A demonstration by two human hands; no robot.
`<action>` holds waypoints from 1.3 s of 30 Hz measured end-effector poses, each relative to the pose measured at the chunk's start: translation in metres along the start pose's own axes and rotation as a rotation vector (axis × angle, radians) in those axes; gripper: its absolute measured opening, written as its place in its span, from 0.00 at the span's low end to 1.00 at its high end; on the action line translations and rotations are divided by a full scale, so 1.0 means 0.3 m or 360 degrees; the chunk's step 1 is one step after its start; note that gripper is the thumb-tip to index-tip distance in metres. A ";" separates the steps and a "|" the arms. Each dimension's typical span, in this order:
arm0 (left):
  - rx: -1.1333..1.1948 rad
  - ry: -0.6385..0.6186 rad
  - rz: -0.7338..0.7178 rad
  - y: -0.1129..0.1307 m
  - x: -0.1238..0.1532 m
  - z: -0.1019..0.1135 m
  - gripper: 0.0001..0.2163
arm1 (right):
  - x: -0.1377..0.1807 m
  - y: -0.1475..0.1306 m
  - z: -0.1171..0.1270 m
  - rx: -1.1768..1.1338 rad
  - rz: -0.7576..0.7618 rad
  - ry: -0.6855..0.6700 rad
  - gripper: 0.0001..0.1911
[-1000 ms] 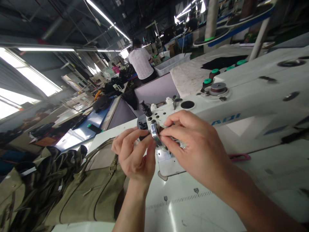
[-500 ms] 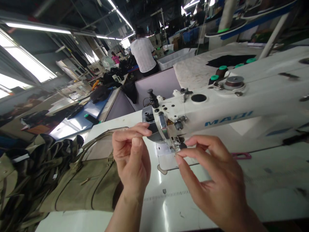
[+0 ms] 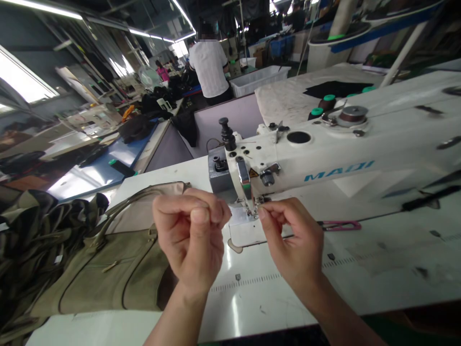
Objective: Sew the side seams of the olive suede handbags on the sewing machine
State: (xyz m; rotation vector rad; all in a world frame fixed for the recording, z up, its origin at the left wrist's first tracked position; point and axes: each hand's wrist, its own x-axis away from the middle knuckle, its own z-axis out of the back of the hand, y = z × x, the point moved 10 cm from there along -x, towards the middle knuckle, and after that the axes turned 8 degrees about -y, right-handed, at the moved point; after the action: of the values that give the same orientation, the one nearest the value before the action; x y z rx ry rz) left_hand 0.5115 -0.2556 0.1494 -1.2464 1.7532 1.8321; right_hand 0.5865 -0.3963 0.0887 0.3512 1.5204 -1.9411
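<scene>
My left hand point(image 3: 192, 235) is raised in front of the sewing machine point(image 3: 309, 154), its thumb pressed against the bent fingers. Whatever it pinches is too small to make out. Close to the machine's needle and presser foot area point(image 3: 250, 206), my right hand point(image 3: 293, 235) has thumb and forefinger tips together; anything between them is too fine to see. An olive green bag point(image 3: 97, 269) with handles and a zip lies on the table to the left of my left hand. Pink-handled thread snips point(image 3: 340, 225) lie beyond my right hand, partly hidden by it.
A heap of dark olive pieces point(image 3: 32, 245) is piled at the left. Thread cones point(image 3: 326, 103) stand behind the machine, near a cloth-covered table point(image 3: 284, 91). Further back are a white bin point(image 3: 259, 81) and a person in a white shirt point(image 3: 209, 67).
My right hand's fingers, spread a little before, have come together in a pinch by the needle area. My left hand's fingers have curled in more. The view has shifted slightly.
</scene>
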 end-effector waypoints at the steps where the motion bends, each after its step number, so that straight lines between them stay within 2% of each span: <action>1: -0.0010 -0.0038 0.0037 -0.006 0.014 -0.005 0.04 | -0.008 -0.002 -0.003 0.0020 0.0014 -0.0001 0.05; 4: -0.0057 -0.0121 0.0237 -0.039 0.088 -0.009 0.04 | -0.009 -0.003 -0.009 0.0040 0.0025 -0.0004 0.04; 6: -0.0113 -0.0225 0.0453 -0.072 0.171 -0.012 0.05 | 0.012 -0.002 -0.008 0.0032 0.0022 -0.0008 0.03; 10: -0.0251 -0.0616 0.1030 -0.160 0.437 -0.030 0.06 | 0.090 0.015 -0.040 -0.0095 -0.0042 -0.0194 0.04; 12: -0.0242 -0.0839 0.1231 -0.188 0.587 -0.049 0.10 | 0.140 0.051 -0.080 -0.0378 -0.0259 -0.0356 0.08; 14: -0.0177 -0.1032 0.1314 -0.199 0.706 -0.076 0.14 | 0.193 0.084 -0.136 -0.0853 -0.0564 -0.0492 0.14; 17: -0.0132 -0.1178 0.1408 -0.213 0.804 -0.101 0.17 | 0.239 0.098 -0.204 -0.1340 -0.0879 -0.0525 0.18; 20: -0.0144 -0.1198 0.1417 -0.214 0.798 -0.114 0.18 | 0.240 0.151 -0.244 -0.1435 -0.1112 -0.0322 0.18; 24: -0.0205 -0.1161 0.1360 -0.191 0.719 -0.122 0.17 | 0.228 0.244 -0.329 -0.1701 -0.1410 0.0033 0.19; 27: -0.0337 -0.1083 0.1463 -0.194 0.701 -0.095 0.11 | 0.221 0.256 -0.383 -0.1779 -0.1479 0.0021 0.18; 30: -0.0258 -0.1175 0.1493 -0.200 0.754 -0.104 0.13 | 0.224 0.208 -0.342 -0.1521 -0.1234 -0.0153 0.19; 32: -0.0220 -0.1278 0.1536 -0.209 0.810 -0.107 0.17 | 0.234 0.147 -0.268 -0.1257 -0.0920 -0.0269 0.20; 33: -0.0236 -0.1309 0.1527 -0.208 0.822 -0.101 0.17 | 0.249 0.124 -0.236 -0.1176 -0.0831 -0.0336 0.20; 34: -0.0258 -0.1323 0.1474 -0.198 0.812 -0.092 0.16 | 0.248 0.081 -0.195 -0.0968 -0.0608 -0.0413 0.19; 36: -0.0282 -0.1229 0.1116 -0.135 0.697 -0.067 0.11 | 0.259 0.037 -0.138 -0.0702 -0.0383 -0.0525 0.17; 38: -0.0413 -0.1107 0.0592 -0.030 0.519 -0.038 0.03 | 0.268 0.008 -0.126 -0.0567 -0.0240 -0.0737 0.17; 39: -0.0660 -0.1092 0.0429 -0.002 0.439 -0.027 0.09 | 0.275 -0.005 -0.128 -0.0541 -0.0173 -0.0864 0.17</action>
State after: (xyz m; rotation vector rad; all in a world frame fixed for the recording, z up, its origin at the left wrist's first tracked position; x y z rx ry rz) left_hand 0.4397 -0.3068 0.0512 -0.3841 1.2307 2.4719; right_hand 0.5163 -0.3863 0.0318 -0.3837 1.4734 -1.6293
